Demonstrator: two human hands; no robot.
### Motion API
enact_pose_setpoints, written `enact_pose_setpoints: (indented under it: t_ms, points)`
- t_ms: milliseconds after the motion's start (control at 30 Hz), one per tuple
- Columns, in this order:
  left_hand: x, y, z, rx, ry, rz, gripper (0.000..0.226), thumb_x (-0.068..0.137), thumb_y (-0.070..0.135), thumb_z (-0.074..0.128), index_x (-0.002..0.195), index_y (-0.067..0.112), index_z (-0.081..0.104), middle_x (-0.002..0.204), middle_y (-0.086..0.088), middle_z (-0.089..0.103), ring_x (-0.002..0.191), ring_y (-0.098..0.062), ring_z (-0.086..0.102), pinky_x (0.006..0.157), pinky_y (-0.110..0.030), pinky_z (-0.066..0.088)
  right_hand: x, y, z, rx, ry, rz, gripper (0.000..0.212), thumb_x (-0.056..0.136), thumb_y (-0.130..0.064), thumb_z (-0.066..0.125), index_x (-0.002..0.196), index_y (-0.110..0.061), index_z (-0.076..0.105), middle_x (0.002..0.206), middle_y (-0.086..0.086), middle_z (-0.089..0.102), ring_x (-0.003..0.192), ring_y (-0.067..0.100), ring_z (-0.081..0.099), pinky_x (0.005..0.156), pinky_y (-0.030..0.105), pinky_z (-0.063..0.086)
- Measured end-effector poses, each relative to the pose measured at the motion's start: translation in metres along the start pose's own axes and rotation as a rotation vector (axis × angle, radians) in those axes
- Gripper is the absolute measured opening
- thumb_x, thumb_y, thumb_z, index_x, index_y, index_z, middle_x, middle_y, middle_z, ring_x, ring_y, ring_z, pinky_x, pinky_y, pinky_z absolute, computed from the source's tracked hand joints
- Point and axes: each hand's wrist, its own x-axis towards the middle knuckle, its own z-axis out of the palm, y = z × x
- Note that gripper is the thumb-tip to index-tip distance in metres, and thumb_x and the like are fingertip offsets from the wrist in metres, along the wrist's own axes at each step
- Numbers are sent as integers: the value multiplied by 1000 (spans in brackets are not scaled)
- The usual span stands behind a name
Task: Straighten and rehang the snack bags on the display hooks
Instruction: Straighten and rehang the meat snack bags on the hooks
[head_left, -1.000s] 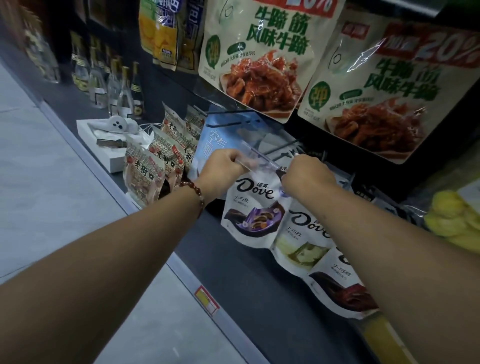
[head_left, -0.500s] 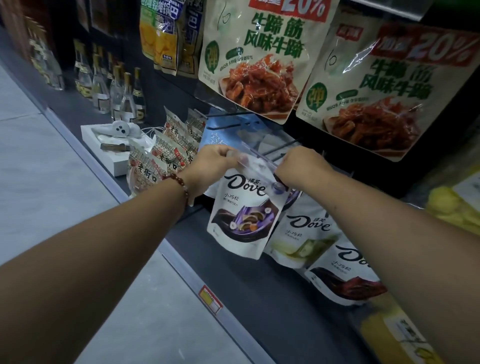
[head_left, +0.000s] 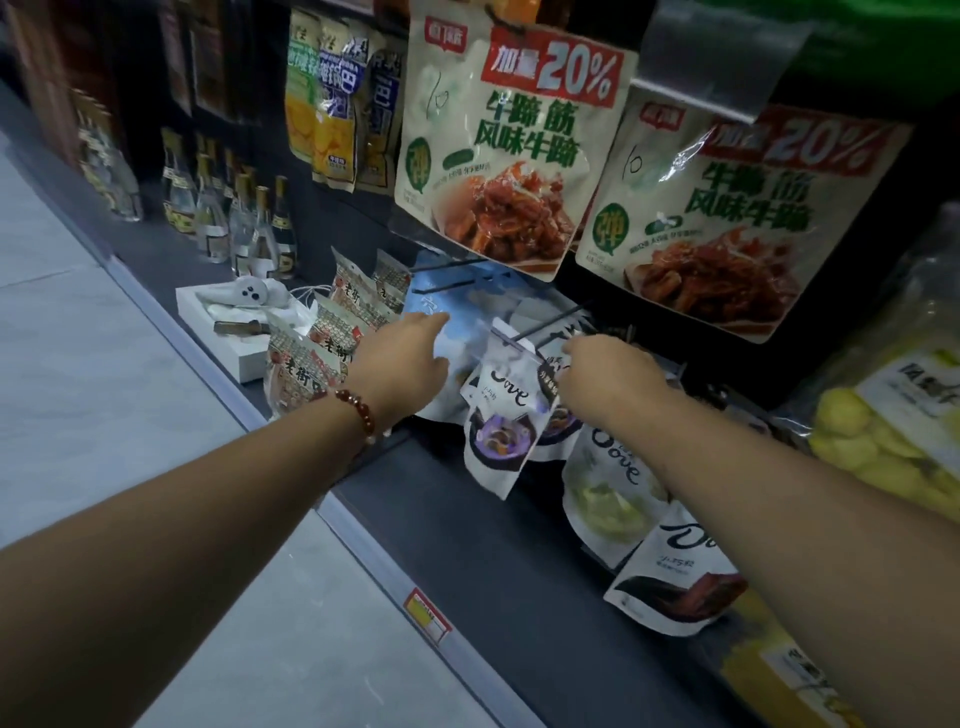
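We have the purple Dove bag (head_left: 496, 431) hanging on the hook (head_left: 545, 325), just left of our right hand (head_left: 605, 376); it swings tilted, its lower corner kicked out, so it likely wants squaring. Our right hand reaches to the bags behind it; its fingers are hidden, so we cannot tell whether it grips anything. Our left hand (head_left: 402, 364) is released, fingers stretched toward the blue bag (head_left: 441, 312) just beyond them, probably to steady that one next.

Both arms reach forward; left hand (head_left: 402, 358) fingers extended, right hand (head_left: 608, 382) fingers hidden.
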Motion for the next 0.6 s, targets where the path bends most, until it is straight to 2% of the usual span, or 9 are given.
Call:
enact_pose_setpoints:
  t_ms: [133,267,433,600]
  points:
    - [-26,5,-39,190,-49,11,64,98,41,46,154,23,21,161,-10,21,143,-32,30,114,-47,31,-35,-2,-20,-56,19,-100,50,99,-38,47,142,-12,41,144,11,45,133,31,38,107,42,32]
    - [-64,26,-91,347,-61,46,68,98,56,37,155,27,14,163,-9,10,148,-32,16,119,-51,18,-85,-2,-50,-13,18,-153,61,100,-44,42,151,-14,26,157,10,27,145,32,20,118,45,16]
    - [-128,63,-162,421,-101,29,69,97,62,26,156,29,9,164,-8,2,149,-34,8,119,-54,11,-155,2,-94,65,-8,-194,69,100,-51,38,156,-17,15,163,8,10,150,31,7,121,44,7]
    - [-185,85,-210,438,-91,-7,70,97,64,26,155,30,8,164,-9,4,149,-35,10,119,-54,13,-212,3,-126,112,-13,-276,72,99,-50,42,156,-19,13,164,7,7,150,29,4,121,42,8]
